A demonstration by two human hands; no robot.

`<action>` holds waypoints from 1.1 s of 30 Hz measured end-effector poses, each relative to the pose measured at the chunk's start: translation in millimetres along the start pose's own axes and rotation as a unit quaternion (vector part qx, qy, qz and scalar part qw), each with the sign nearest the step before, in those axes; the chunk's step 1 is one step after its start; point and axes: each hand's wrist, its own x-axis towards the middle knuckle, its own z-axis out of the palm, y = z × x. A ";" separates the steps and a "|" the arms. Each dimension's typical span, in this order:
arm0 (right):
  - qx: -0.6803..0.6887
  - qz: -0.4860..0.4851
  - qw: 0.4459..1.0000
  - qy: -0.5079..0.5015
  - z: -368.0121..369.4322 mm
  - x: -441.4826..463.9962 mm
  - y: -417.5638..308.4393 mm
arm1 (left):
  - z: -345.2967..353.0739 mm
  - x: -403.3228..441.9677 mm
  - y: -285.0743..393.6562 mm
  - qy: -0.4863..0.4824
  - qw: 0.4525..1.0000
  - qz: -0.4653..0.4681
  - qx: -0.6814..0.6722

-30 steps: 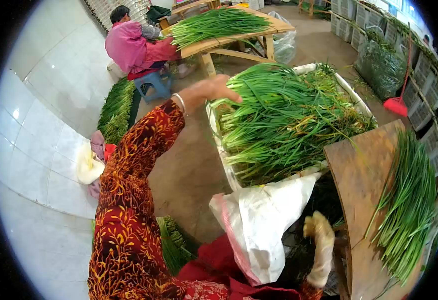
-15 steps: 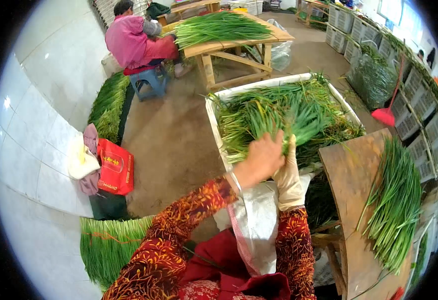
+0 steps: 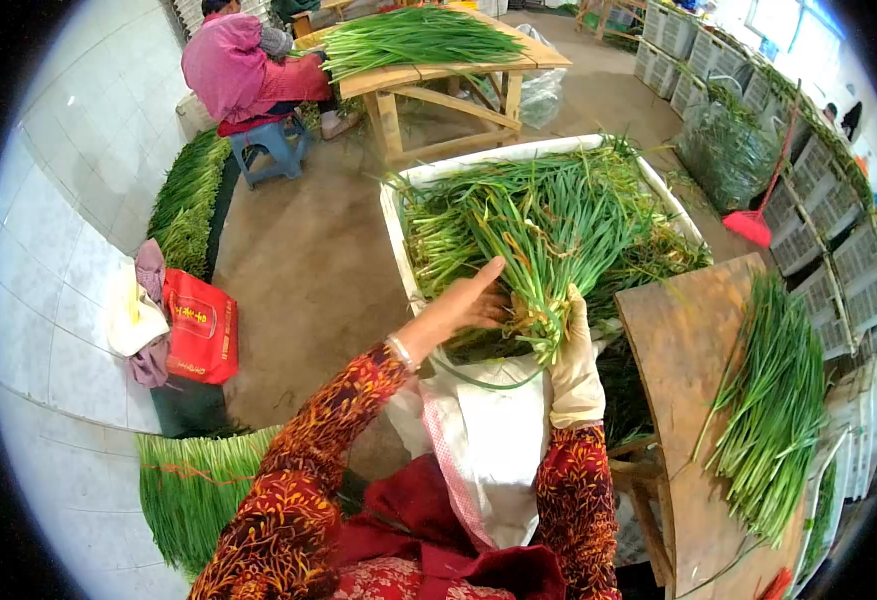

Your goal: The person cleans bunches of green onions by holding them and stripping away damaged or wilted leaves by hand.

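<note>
My right hand, in a pale glove, is closed around the base of a bunch of chives. The bunch's leaves fan out away from me, with some yellowed strands near the stems. Bare and with its fingers apart, my left hand is beside the bunch's left side; some of its fingertips are hidden near the stems. Beneath the bunch is a white foam box heaped with loose chives. A white sack lies between my forearms, below the box.
On the right, a wooden board bears a pile of chives. Bundled chives stand at lower left, near a red bag. A person sits at a wooden table. A red broom and stacked crates line the right.
My left hand has come away from the bunch toward the left and its fingers have spread. The bunch in my right hand now stands clear to view. The whole view has shifted slightly.
</note>
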 end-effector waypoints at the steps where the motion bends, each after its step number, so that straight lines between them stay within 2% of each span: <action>1: -0.001 -0.001 1.000 -0.001 -1.9 -1.9 -0.9 | 4.4 11.5 -5.2 -0.081 0.991 -0.033 -0.100; 2: -0.034 -0.012 0.999 -0.003 -3.7 -3.8 -2.3 | 5.5 20.1 -9.8 -0.129 0.978 -0.042 -0.160; 3: -0.065 -0.024 0.998 -0.004 -4.5 -4.7 -4.5 | 10.8 16.3 -1.7 -0.132 0.978 -0.041 -0.158; 4: -0.072 -0.035 0.996 0.047 13.1 -12.4 -6.6 | 20.5 6.5 11.0 -0.111 0.981 -0.006 -0.157; 5: -0.072 -0.040 0.995 0.051 11.1 -10.9 -10.6 | 28.4 0.6 17.7 -0.092 0.983 0.028 -0.156; 7: -0.162 0.039 0.985 0.042 17.3 -16.6 -22.5 | 43.4 -0.2 13.0 -0.101 0.973 0.164 -0.127; 8: -0.192 0.036 0.978 0.079 21.4 -20.6 -23.0 | 46.5 2.1 13.8 -0.120 0.971 0.150 -0.141; 9: -0.154 0.000 0.984 0.086 27.6 -18.5 -18.6 | 48.0 4.4 14.0 -0.139 0.969 0.134 -0.154; 10: -0.171 -0.016 0.983 0.068 28.1 -21.2 -21.3 | 53.8 7.7 7.9 -0.110 0.968 0.173 -0.144; 11: -0.189 -0.032 0.980 0.049 26.8 -25.9 -25.5 | 55.4 26.5 11.2 -0.121 0.962 0.039 -0.242; 13: -0.256 -0.047 0.965 0.031 40.4 -50.2 -33.9 | 78.7 7.1 22.0 -0.075 0.970 0.099 -0.208; 14: -0.268 -0.058 0.961 0.037 50.3 -68.7 -37.7 | 88.7 -13.2 33.6 -0.040 0.985 0.057 -0.157; 17: -0.284 -0.073 0.955 0.040 64.6 -134.1 -42.3 | 115.1 -57.4 33.0 -0.091 0.985 0.106 -0.104; 19: -0.249 -0.076 0.964 0.047 47.1 -181.3 -36.7 | 136.3 -82.1 16.7 -0.088 0.982 0.167 0.015; 21: -0.162 -0.085 0.982 0.054 25.2 -223.6 -15.4 | 156.4 -112.6 -4.5 -0.119 0.985 0.123 0.032; 22: -0.129 -0.056 0.989 0.045 2.0 -245.9 -5.1 | 164.6 -123.1 -19.0 -0.131 0.986 0.101 0.028; 23: -0.079 -0.028 0.993 0.080 -21.1 -265.1 10.7 | 173.1 -133.7 -33.8 -0.150 0.986 0.074 0.024; 24: -0.067 -0.019 0.991 0.116 -38.6 -280.1 24.6 | 166.9 -125.0 -67.9 -0.170 0.980 0.059 0.086; 25: -0.057 -0.011 0.988 0.146 -47.6 -291.5 33.0 | 175.5 -136.0 -69.5 -0.210 0.977 -0.003 0.040; 27: -0.081 -0.004 0.981 0.175 -50.8 -306.8 33.7 | 181.3 -135.9 -94.1 -0.218 0.975 -0.047 -0.008; 29: -0.086 -0.013 0.988 0.130 -52.2 -317.0 26.8 | 184.3 -137.5 -99.1 -0.222 0.974 -0.039 0.021; 30: -0.159 -0.017 0.980 0.122 -54.5 -316.6 22.0 | 184.7 -138.7 -98.7 -0.218 0.975 -0.025 0.041; 31: -0.159 -0.016 0.980 0.116 -57.6 -317.6 18.6 | 184.9 -138.5 -98.3 -0.214 0.976 -0.022 0.044; 33: -0.192 -0.043 0.969 0.149 -61.8 -312.1 8.9 | 182.2 -134.3 -96.4 -0.238 0.969 -0.036 0.048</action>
